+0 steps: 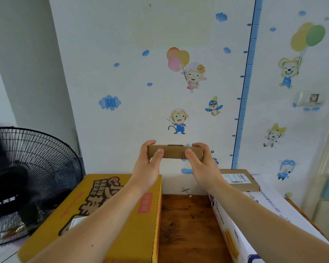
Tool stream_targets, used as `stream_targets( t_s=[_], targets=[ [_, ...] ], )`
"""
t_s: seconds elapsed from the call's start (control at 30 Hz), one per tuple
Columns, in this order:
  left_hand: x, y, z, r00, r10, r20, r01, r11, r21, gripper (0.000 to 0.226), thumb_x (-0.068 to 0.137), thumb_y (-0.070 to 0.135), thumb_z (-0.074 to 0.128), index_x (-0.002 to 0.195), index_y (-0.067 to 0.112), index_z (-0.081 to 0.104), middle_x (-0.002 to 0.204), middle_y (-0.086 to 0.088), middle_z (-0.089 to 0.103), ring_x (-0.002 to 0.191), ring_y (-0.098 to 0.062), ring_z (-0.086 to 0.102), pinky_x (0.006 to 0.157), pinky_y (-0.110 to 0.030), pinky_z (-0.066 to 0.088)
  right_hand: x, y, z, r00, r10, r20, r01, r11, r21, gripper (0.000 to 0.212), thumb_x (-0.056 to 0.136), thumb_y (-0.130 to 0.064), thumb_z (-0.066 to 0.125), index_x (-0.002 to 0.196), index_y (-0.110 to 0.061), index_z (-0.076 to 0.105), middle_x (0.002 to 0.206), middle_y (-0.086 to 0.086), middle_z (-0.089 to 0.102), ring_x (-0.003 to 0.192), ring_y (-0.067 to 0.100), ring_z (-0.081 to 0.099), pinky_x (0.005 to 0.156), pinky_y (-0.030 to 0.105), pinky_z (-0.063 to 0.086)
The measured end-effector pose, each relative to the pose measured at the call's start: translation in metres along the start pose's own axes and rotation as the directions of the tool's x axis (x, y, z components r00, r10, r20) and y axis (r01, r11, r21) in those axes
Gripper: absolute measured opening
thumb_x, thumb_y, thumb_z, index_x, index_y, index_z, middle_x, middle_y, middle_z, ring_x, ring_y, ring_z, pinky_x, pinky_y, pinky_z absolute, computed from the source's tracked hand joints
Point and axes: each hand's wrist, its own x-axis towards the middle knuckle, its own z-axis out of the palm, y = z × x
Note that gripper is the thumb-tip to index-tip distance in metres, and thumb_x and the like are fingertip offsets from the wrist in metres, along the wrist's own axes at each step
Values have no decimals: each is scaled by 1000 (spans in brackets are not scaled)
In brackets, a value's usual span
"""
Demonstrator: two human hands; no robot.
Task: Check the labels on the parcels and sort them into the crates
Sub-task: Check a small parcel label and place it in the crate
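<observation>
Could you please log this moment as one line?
left hand and right hand grip small brown cardboard parcel | raised | unsorted

wooden table point(186, 224) | left: yellow carton point(141, 234) | right: white carton point(226, 221)

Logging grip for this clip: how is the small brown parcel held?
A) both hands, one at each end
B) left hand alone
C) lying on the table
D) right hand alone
A: the left hand and the right hand each grip one end of the small brown parcel.
</observation>
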Motion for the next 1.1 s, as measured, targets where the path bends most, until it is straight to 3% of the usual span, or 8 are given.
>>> stream_targets(
  t_s=[0.1,0.27,0.53,0.6,0.73,0.87,0.97,1.1],
  targets=[
    [-2,1,3,999,31,-24,-31,999,10,23,103,30,42,126,31,38,91,8,52,73,-7,51,56,-11,42,-1,0,0,999,-27,-21,27,999,-30,21,99,-43,48,117,-37,38,99,-5,54,81,9,53,66,23,42],
    [-3,-1,7,997,62,-38,-62,998,10,20,103,30,43,122,33,38,105,5,52,84,-11,52,70,-23,41,-2,2,0,998,-51,-33,49,997,-65,22,100,-40,46,120,-33,38,96,-8,54,82,7,53,67,17,41],
    [-1,-5,4,999,40,-7,-40,999,27,23,101,28,48,122,33,40,102,4,53,81,-10,50,68,-21,39,-6,1,-3,998,-39,-44,39,999,1,25,99,-36,52,120,-36,39,99,-14,50,84,4,51,59,7,41],
    [0,-5,4,1000,28,3,-28,999,21,25,101,29,49,123,35,39,100,4,52,80,-11,50,68,-22,40,-6,-1,-3,998,-32,-45,33,999,29,22,100,-37,51,120,-35,42,99,-13,50,87,6,52,64,10,43],
    [-2,0,2,1000,9,2,-9,1000,-17,23,102,27,46,125,31,42,91,3,53,71,-8,50,58,-15,43,-4,-2,-4,999,1,-48,3,997,81,16,103,-37,41,113,-29,50,96,-11,52,90,8,50,85,33,48],
    [1,-3,1,999,-18,-34,16,998,-62,10,102,28,45,111,29,50,94,6,56,81,-12,54,64,-20,43,-3,-2,-3,999,13,-44,-10,998,69,18,104,-38,36,109,-29,51,95,-9,52,87,7,50,86,35,47],
    [0,-3,0,1000,-17,-17,17,1000,-15,17,100,28,50,118,28,48,96,8,56,77,-10,55,58,-15,44,-3,-1,-3,1000,-3,-31,6,998,70,12,103,-38,41,110,-31,49,97,-12,52,89,8,51,78,26,47],
    [2,-2,-2,998,-37,-41,37,999,2,31,101,35,47,131,26,45,104,6,58,91,-17,61,82,-29,51,-4,5,-5,998,-47,47,42,994,96,37,94,-31,62,124,-35,39,109,-20,51,97,-3,51,80,14,42]
  ],
)
